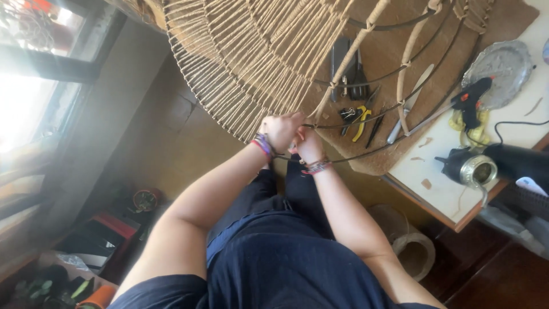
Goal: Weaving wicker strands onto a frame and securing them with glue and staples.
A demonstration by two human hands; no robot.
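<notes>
Head view looks straight down at both hands bunched together at the rim of a big woven lampshade-like frame [251, 63]. The left hand [281, 130] is curled into a fist around the dark wire ring [366, 123] right where the tan cord wrapping ends, and the right hand [309, 144] sits just beside it, touching it, fingers also closed on the same stretch of wire (can't really make out whether there's a loose cord end pinched in there, it's too small to tell). Both wrists have colourful bracelets on them.

The frame itself tilts up and away from the person, its wrapped half fanning out to the upper left with loads of tight cord spokes, while the bare half on the right is just black wire rings with a few cord-wrapped ribs crossing them. It hangs partly over the floor and partly over the table.

Through the bare wires a brown mat [372, 160] is visible on the white table [440, 189], with yellow-handled pliers [361, 122], a knife [409, 103] and some dark tools lying on it. Further right there's a black glue gun with an orange trigger [472, 100], a silver tray [503, 71] and a black heat gun [492, 166] near the table edge.

Below the hands are the person's dark trousers and navy shirt. A roll of tan cord [414, 249] sits on the floor by the table, and a bright window is off to the left.
</notes>
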